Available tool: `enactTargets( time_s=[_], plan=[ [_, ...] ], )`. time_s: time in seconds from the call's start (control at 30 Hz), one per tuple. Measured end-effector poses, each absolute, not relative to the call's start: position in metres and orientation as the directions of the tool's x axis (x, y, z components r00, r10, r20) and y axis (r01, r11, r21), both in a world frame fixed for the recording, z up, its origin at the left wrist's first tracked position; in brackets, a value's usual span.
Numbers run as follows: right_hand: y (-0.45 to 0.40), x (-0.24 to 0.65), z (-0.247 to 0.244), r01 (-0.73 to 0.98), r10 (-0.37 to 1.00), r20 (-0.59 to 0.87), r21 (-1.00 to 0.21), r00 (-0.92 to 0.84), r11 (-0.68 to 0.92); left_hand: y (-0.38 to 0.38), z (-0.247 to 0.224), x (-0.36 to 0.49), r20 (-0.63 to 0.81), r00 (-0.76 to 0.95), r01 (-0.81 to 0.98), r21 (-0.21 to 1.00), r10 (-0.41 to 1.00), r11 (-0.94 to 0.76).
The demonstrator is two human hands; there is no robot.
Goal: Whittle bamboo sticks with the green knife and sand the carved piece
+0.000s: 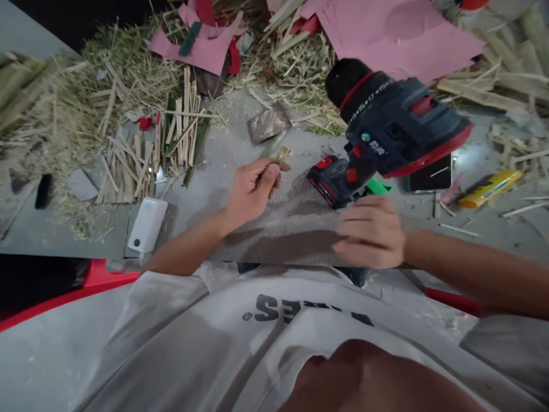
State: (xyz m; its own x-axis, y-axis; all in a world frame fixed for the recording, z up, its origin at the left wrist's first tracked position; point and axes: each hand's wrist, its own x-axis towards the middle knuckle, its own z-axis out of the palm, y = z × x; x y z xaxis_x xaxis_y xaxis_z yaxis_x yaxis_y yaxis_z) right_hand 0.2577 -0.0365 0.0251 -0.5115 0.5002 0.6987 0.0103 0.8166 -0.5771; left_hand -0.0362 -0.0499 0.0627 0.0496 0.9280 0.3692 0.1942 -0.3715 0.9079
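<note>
Near the middle of the grey table, my left hand pinches a small yellow-green piece of plant material between thumb and fingers. A brown square of sandpaper-like sheet lies just beyond it. My right hand is at the table's front edge, blurred, with its fingers curled. Whether it holds anything is hidden. Beyond the right hand a dark blue and red cordless drill rests on the table, its battery toward my left hand. A green object shows between the drill and the right hand.
Bundled split sticks and a white power bank are at the left. Plant shavings and pink paper cover the back. At the right are a phone and a yellow cutter-like tool.
</note>
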Motion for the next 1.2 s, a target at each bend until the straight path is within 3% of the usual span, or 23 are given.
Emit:
enactTargets(
  time_s=[0.03, 0.07, 0.1, 0.2, 0.3, 0.43, 0.57, 0.67, 0.77, 0.97, 1.1, 1.2],
  plan=[
    [-0.042, 0.251, 0.034, -0.108, 0.239, 0.753, -0.379, -0.614, 0.919, -0.056, 0.06, -0.036, 0.343, 0.055, 0.186, 0.919, 0.938, -0.347],
    [-0.047, 0.242, 0.043, -0.146, 0.125, 0.788, -0.263, -0.603, 0.954, -0.062, 0.058, -0.035, 0.315, 0.055, 0.179, 0.93, 0.947, -0.32],
    [-0.05, 0.232, 0.052, -0.087, 0.208, 0.798, -0.309, -0.566, 0.947, -0.066, 0.057, -0.034, 0.291, 0.048, 0.171, 0.94, 0.956, -0.295],
    [-0.053, 0.198, 0.07, 0.017, 0.602, 0.658, -0.669, -0.452, 0.743, -0.072, 0.057, -0.031, 0.228, 0.059, 0.135, 0.963, 0.972, -0.234],
    [-0.043, 0.179, 0.075, 0.072, 0.755, 0.492, -0.816, -0.434, 0.574, -0.071, 0.057, -0.032, 0.173, 0.131, 0.105, 0.977, 0.976, -0.187],
    [-0.026, 0.176, 0.073, 0.134, 0.734, 0.518, -0.771, -0.439, 0.623, -0.069, 0.053, -0.038, 0.149, 0.201, 0.031, 0.987, 0.968, -0.158],
    [-0.018, 0.178, 0.068, 0.165, 0.746, 0.453, -0.792, -0.488, 0.588, -0.066, 0.046, -0.045, 0.08, 0.212, 0.053, 0.994, 0.974, -0.093],
    [-0.013, 0.175, 0.053, 0.196, 0.815, 0.338, -0.861, -0.47, 0.47, -0.061, 0.041, -0.053, 0.178, 0.069, 0.217, 0.958, 0.982, -0.189],
    [-0.007, 0.166, 0.034, 0.112, 0.885, 0.209, -0.954, -0.416, 0.278, -0.054, 0.038, -0.064, 0.326, -0.099, 0.401, 0.878, 0.94, -0.263],
    [-0.011, 0.151, 0.025, -0.071, 0.97, 0.088, -0.995, -0.228, 0.073, -0.053, 0.033, -0.071, 0.133, -0.12, 0.262, 0.96, 0.984, -0.098],
    [-0.027, 0.155, 0.036, 0.01, 0.925, 0.056, -0.998, -0.375, 0.065, -0.062, 0.033, -0.066, 0.126, -0.084, 0.278, 0.955, 0.988, -0.098],
    [-0.03, 0.158, 0.043, 0.11, 0.884, -0.005, -0.993, -0.468, 0.053, -0.068, 0.039, -0.063, 0.213, 0.034, 0.393, 0.895, 0.976, -0.209]
  ],
)
